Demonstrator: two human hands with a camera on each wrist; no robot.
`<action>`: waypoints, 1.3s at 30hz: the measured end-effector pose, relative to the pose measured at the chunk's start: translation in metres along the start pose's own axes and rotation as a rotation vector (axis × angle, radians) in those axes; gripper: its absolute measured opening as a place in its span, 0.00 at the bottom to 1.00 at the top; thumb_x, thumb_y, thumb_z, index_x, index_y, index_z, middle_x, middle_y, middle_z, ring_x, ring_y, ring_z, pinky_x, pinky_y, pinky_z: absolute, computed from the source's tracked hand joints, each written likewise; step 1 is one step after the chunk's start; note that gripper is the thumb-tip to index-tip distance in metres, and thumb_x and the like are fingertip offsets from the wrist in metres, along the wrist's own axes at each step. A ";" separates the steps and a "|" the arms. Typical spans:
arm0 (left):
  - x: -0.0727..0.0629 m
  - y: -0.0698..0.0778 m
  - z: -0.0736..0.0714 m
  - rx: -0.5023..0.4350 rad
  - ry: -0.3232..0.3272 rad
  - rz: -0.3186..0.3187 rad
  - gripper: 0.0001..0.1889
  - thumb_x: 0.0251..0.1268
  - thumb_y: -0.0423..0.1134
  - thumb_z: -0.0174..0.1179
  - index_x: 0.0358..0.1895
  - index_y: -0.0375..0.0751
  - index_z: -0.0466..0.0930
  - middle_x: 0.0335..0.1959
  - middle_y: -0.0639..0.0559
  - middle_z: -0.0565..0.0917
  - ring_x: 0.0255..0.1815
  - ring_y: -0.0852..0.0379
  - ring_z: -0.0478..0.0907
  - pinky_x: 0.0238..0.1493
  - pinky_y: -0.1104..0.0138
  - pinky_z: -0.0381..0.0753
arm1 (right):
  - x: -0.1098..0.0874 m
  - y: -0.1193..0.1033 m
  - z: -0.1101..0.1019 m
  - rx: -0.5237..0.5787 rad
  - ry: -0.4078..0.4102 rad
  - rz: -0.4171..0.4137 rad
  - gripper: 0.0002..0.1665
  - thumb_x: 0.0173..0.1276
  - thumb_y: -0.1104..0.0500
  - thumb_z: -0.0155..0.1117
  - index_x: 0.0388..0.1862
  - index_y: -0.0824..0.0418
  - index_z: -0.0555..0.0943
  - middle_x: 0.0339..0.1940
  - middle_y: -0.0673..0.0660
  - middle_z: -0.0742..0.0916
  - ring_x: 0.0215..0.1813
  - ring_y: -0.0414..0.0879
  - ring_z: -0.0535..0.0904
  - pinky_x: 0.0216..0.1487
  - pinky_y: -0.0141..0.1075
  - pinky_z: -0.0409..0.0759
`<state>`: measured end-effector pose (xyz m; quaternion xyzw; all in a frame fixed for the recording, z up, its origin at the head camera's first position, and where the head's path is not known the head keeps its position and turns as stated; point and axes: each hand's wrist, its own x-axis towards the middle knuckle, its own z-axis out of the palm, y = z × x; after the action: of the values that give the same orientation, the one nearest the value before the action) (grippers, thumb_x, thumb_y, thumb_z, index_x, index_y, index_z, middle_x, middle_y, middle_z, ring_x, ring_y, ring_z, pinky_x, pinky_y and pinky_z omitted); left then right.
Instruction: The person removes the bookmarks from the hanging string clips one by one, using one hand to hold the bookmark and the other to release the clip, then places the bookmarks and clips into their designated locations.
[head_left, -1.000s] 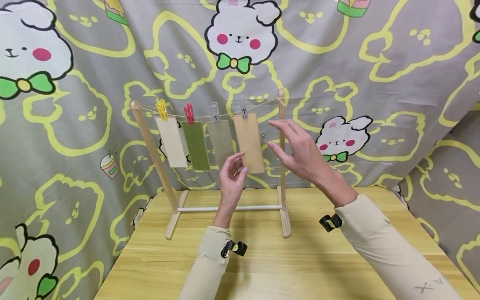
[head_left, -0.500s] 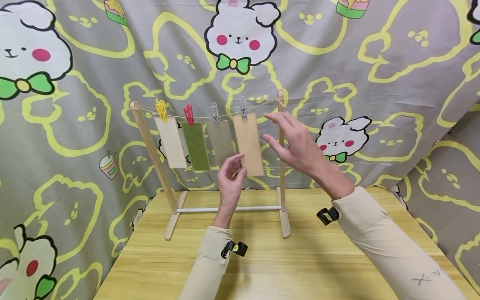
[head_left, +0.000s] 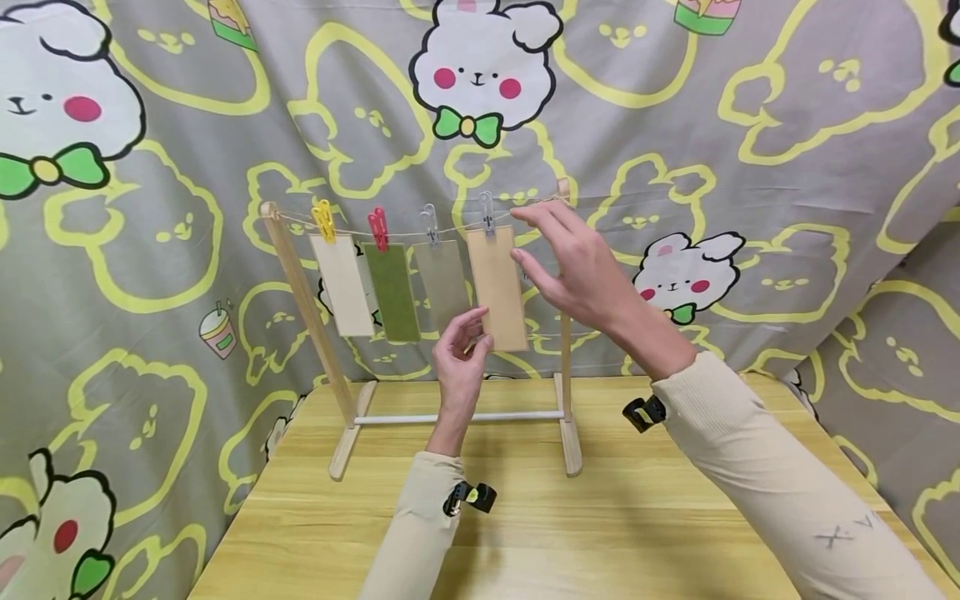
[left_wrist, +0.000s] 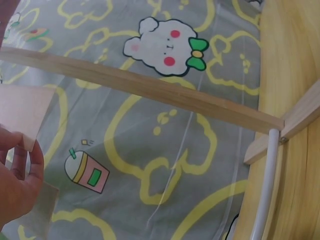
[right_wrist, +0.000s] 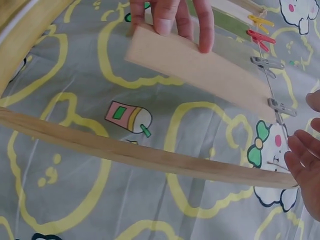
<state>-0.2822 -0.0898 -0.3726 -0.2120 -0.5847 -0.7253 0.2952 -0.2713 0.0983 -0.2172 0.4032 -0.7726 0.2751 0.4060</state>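
A tan rectangular card (head_left: 501, 287) hangs from a grey clothespin (head_left: 487, 215) on a thin string. My left hand (head_left: 459, 367) pinches the card's lower left edge. In the left wrist view the thumb lies over the card's corner (left_wrist: 24, 112), with fingers behind it. The right hand (head_left: 579, 262) is raised beside the card's upper right edge, thumb and fingers apart, fingertips close to the clothespin. In the right wrist view this hand (right_wrist: 307, 155) shows at the right edge, next to the clothespin (right_wrist: 281, 107), and holds nothing.
Three more cards hang to the left: cream (head_left: 345, 287), green (head_left: 393, 292) and grey-green (head_left: 441, 279), on yellow (head_left: 324, 221), red (head_left: 378, 229) and grey clothespins (head_left: 430, 225). A wooden frame (head_left: 311, 317) with a white crossbar (head_left: 517, 415) stands on the table (head_left: 570, 533) before a patterned curtain.
The right hand has moved left, toward the clothespin above the tan card. My left hand keeps its pinch on the card's edge and has hardly moved.
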 end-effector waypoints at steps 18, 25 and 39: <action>-0.002 -0.001 0.000 -0.004 0.010 -0.011 0.21 0.59 0.13 0.60 0.55 0.29 0.84 0.52 0.37 0.87 0.45 0.55 0.85 0.43 0.69 0.85 | 0.036 -0.003 -0.004 -0.136 -0.148 0.008 0.26 0.74 0.65 0.63 0.68 0.71 0.73 0.61 0.65 0.80 0.56 0.56 0.79 0.54 0.46 0.83; -0.003 0.000 0.000 -0.010 0.006 -0.013 0.21 0.59 0.13 0.60 0.55 0.28 0.84 0.50 0.33 0.86 0.44 0.53 0.85 0.42 0.70 0.85 | 0.048 -0.003 -0.006 -0.172 -0.218 0.037 0.25 0.76 0.64 0.62 0.68 0.70 0.74 0.63 0.65 0.80 0.59 0.56 0.79 0.61 0.47 0.81; -0.001 -0.001 0.000 0.010 0.009 -0.006 0.21 0.58 0.13 0.61 0.55 0.30 0.84 0.49 0.38 0.88 0.45 0.54 0.86 0.42 0.68 0.86 | 0.070 -0.003 -0.004 -0.209 -0.372 0.137 0.23 0.81 0.59 0.56 0.67 0.69 0.74 0.63 0.65 0.81 0.60 0.57 0.78 0.62 0.49 0.78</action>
<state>-0.2822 -0.0896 -0.3738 -0.2055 -0.5877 -0.7240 0.2969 -0.2910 0.0716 -0.1547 0.3494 -0.8840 0.1412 0.2765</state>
